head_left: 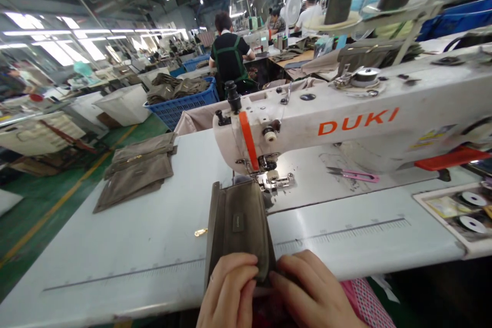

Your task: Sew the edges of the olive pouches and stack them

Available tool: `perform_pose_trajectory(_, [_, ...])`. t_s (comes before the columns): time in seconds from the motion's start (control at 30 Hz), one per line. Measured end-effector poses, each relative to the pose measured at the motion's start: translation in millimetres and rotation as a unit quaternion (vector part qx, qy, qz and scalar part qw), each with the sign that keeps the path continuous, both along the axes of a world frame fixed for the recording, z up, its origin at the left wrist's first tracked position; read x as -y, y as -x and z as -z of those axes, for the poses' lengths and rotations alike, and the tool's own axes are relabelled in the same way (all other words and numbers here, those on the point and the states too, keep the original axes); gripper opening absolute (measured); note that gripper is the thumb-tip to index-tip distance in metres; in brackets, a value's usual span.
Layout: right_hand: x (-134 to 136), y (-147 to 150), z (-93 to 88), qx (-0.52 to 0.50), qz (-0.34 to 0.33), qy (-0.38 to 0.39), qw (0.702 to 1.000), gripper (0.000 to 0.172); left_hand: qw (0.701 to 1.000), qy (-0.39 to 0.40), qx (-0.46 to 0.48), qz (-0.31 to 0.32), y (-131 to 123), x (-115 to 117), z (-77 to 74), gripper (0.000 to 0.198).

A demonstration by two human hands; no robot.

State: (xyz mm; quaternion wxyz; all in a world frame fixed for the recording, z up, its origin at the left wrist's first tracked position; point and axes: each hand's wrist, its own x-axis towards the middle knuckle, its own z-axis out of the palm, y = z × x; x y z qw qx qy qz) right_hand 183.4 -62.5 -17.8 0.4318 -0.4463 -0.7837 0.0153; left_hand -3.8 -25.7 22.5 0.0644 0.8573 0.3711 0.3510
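Note:
A dark olive-brown fabric piece with a small label, like a pouch or bag panel [242,215], lies on the table with its far end at the presser foot of the white sewing machine [303,128]. My left hand [232,287] is closed over its near end, fingertips resting on the fabric. My right hand [313,287] pinches the near right corner, thumb and fingers together at the edge. Beside the left edge of the piece shows a gold zipper pull [200,232]. The needle point is hidden by the machine head.
A stack of similar fabric pieces [138,169] lies at the left. Pink-handled thread snips [353,174] rest on the machine bed. A tray with bobbins [457,215] is at the right. Beyond stand a blue crate [184,100] of pieces and a seated co-worker [228,56].

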Motion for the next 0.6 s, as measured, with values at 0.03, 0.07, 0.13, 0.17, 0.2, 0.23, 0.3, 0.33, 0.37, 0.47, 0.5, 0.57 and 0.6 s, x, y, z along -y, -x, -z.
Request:
perform_pose_trajectory(0.03, [-0.2,-0.8,-0.6,0.01,-0.015,-0.01,1.0,0.02,1.0,-0.009,-0.006,0.009,-0.9,0.4,1.3,0.02])
perform_pose_trajectory(0.07, [-0.1,-2.1,-1.4,0.019,-0.028,-0.015,0.999,0.02,0.999,-0.017,-0.016,0.024,-2.2,0.8,3.3,0.021])
perform_pose_trajectory(0.13, [0.8,-5.5,-3.1,0.041,-0.048,-0.008,0.998,0.019,0.997,-0.025,-0.047,0.059,-5.7,0.8,8.8,0.022])
perform_pose_trajectory(0.17, [1.7,-7.4,-3.6,0.049,-0.051,-0.003,0.998,0.019,0.995,-0.026,-0.062,0.072,-7.5,0.7,11.6,0.022])
perform_pose_trajectory(0.2, [2.8,-8.9,-3.5,0.057,-0.054,0.0,0.997,0.02,0.994,-0.027,-0.073,0.079,-9.0,0.4,14.1,0.022])
perform_pose_trajectory(0.23, [4.2,-10.1,-2.6,0.063,-0.058,0.005,0.996,0.021,0.993,-0.03,-0.08,0.082,-10.1,0.2,15.8,0.022])
perform_pose_trajectory(0.3, [7.2,-10.8,1.4,0.061,-0.06,0.007,0.996,0.025,0.992,-0.041,-0.084,0.085,-11.2,-0.2,16.1,0.023])
perform_pose_trajectory(0.33, [8.8,-10.5,4.4,0.054,-0.058,0.005,0.997,0.027,0.992,-0.048,-0.083,0.087,-11.1,-0.2,14.8,0.023])
perform_pose_trajectory(0.37, [10.3,-10.0,7.7,0.046,-0.057,0.003,0.997,0.028,0.991,-0.055,-0.081,0.087,-10.9,0.0,12.7,0.023])
perform_pose_trajectory(0.47, [13.5,-9.5,14.5,0.029,-0.056,-0.006,0.998,0.027,0.991,-0.073,-0.077,0.078,-9.4,0.9,5.9,0.024])
perform_pose_trajectory(0.5, [14.1,-10.2,14.6,0.03,-0.062,-0.002,0.998,0.026,0.991,-0.077,-0.083,0.077,-8.8,1.2,4.7,0.025])
perform_pose_trajectory(0.57, [14.4,-12.7,11.0,0.03,-0.067,0.006,0.997,0.021,0.989,-0.077,-0.099,0.078,-7.3,1.6,5.0,0.024])
perform_pose_trajectory(0.6, [14.4,-14.1,7.9,0.03,-0.067,0.013,0.997,0.018,0.988,-0.077,-0.107,0.08,-6.3,1.7,6.5,0.025])
